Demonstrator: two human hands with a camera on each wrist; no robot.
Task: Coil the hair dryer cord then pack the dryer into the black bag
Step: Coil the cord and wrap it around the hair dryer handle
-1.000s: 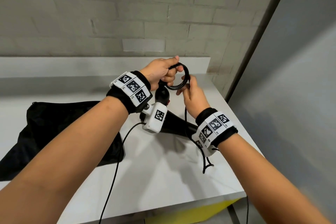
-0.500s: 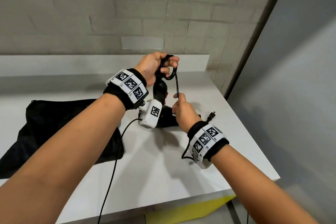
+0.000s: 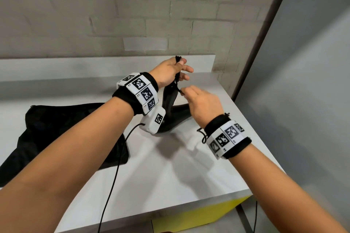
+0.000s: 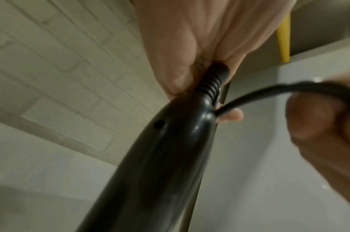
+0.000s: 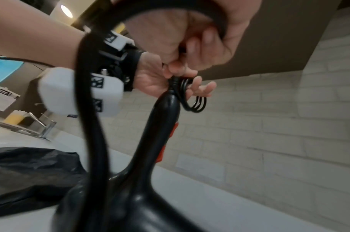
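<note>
The black hair dryer (image 3: 170,111) stands nose-down on the white table, handle pointing up. My left hand (image 3: 171,73) pinches the coiled loops of black cord (image 5: 196,100) at the top of the handle, with two fingers stretched out. My right hand (image 3: 200,102) sits just right of the handle and grips a run of cord (image 4: 289,91). That cord (image 5: 90,125) curves down past my wrist. The ribbed cord sleeve (image 4: 210,87) shows under my left thumb. The black bag (image 3: 62,134) lies flat on the table to the left.
The table's (image 3: 170,185) right edge runs close to a grey wall panel (image 3: 303,81). A brick wall and a low ledge (image 3: 94,66) stand behind. A thin black cable (image 3: 113,176) from my left wrist camera trails over the front edge.
My right hand has come up from low beside the dryer to the handle top, drawing the cord in. The open loop in my left hand now looks bunched tight against the handle.
</note>
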